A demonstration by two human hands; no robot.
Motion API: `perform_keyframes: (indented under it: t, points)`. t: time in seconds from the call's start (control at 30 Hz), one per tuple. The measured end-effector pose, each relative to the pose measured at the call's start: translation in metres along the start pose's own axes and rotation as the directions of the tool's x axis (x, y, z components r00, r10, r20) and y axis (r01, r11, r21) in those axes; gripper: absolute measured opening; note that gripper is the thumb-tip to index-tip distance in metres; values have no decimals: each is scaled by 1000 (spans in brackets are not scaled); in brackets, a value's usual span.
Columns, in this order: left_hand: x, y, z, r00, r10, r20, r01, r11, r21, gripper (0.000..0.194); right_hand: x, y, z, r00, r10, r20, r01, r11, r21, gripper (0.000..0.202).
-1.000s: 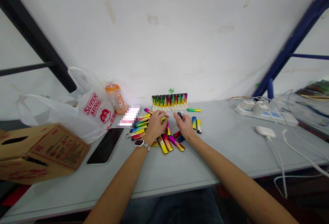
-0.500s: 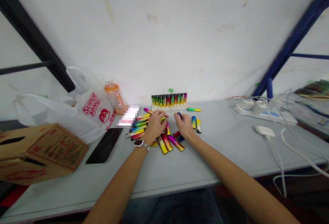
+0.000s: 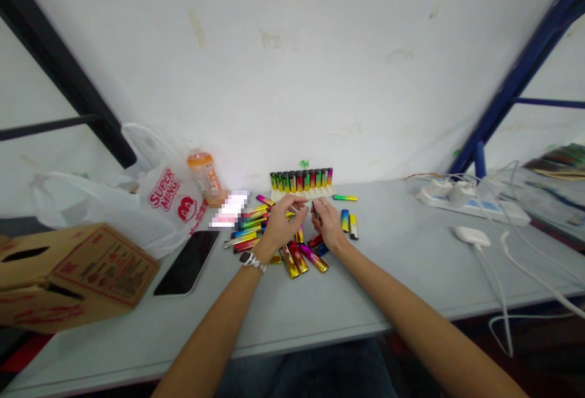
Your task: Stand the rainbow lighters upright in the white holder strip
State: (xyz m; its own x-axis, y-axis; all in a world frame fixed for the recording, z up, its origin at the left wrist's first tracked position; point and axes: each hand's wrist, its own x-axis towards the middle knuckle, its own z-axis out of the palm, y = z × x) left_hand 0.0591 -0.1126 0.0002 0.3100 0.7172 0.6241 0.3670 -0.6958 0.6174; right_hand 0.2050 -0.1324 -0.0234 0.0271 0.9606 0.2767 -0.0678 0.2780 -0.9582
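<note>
My right hand [image 3: 328, 222] is closed around a lighter [image 3: 315, 209]; only a narrow dark part of it shows between the fingers. Close to its left, my left hand [image 3: 282, 221] reaches toward it with fingers stretched and thumb apart, and nothing shows in its grasp. Beneath and around both hands lies a loose pile of shiny, multicoloured lighters [image 3: 313, 258], partly hidden by the left hand. Behind the hands, a row of upright lighters [image 3: 299, 181] stands by the wall on pale strips [image 3: 280, 195]. Several single lighters lie right of my right hand, including a yellow one [image 3: 353, 225].
On the left are a cardboard box [image 3: 105, 270], a black phone [image 3: 187, 264], a white plastic bag [image 3: 155, 215], an orange drink bottle [image 3: 203, 169] and a blurred bright rectangle. A power strip [image 3: 475, 206] and a white charger [image 3: 472, 236] with cables lie right.
My right hand has turned, and the lighter in it now points differently. The left fingers have straightened and moved nearer the right hand. The view has shifted slightly.
</note>
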Motion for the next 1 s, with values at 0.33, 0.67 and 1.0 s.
perform_keyframes:
  t: [0.33,0.67,1.0]
  points:
    - [28,9,16,980,-135,144,172,944,-281,21,10,-3,-9,999,-47,-11,46,995,-86,43]
    - [137,-17,5,971,-51,235,14,988,154,10,44,-8,-80,912,-147,-384,13,944,-330,47]
    - [155,-49,32,930,-67,362,-113,884,453,12,44,-1,-77,947,-123,-295,-2,920,-391,47]
